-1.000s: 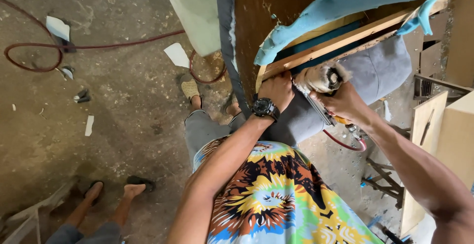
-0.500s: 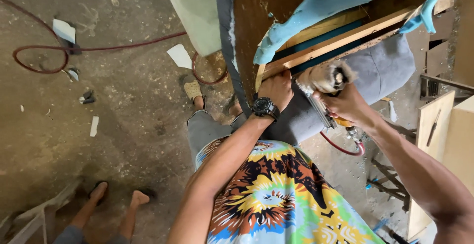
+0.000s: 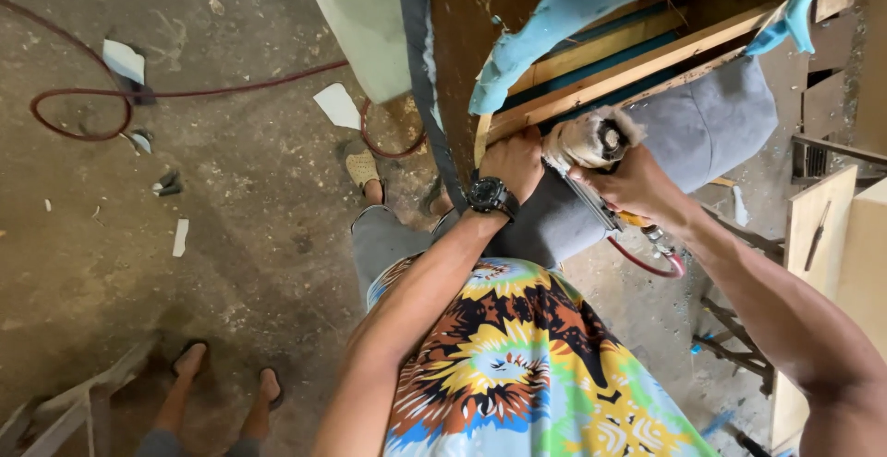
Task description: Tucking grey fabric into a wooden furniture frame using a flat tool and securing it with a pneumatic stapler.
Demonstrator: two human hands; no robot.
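Note:
My right hand (image 3: 637,184) grips a pneumatic staple gun (image 3: 591,147), its head wrapped in cloth and pressed against the wooden frame rail (image 3: 637,69) of an upturned sofa. My left hand (image 3: 513,161), with a black wristwatch (image 3: 492,196), is closed on grey upholstery fabric (image 3: 702,129) and holds it against the rail just left of the gun. Light blue foam (image 3: 573,9) hangs over the frame above both hands. A red air hose (image 3: 647,263) loops down from the gun's handle.
A red hose (image 3: 83,106) curls over the dirty concrete floor at left, among paper scraps (image 3: 337,106). Another person's sandalled feet (image 3: 226,378) stand at bottom left. Plywood panels (image 3: 818,244) lean at right. A metal frame (image 3: 735,341) lies below them.
The view has shifted slightly; the other person's feet moved a little on the floor. Both hands stay at the rail, the gun head turned a bit more toward the camera.

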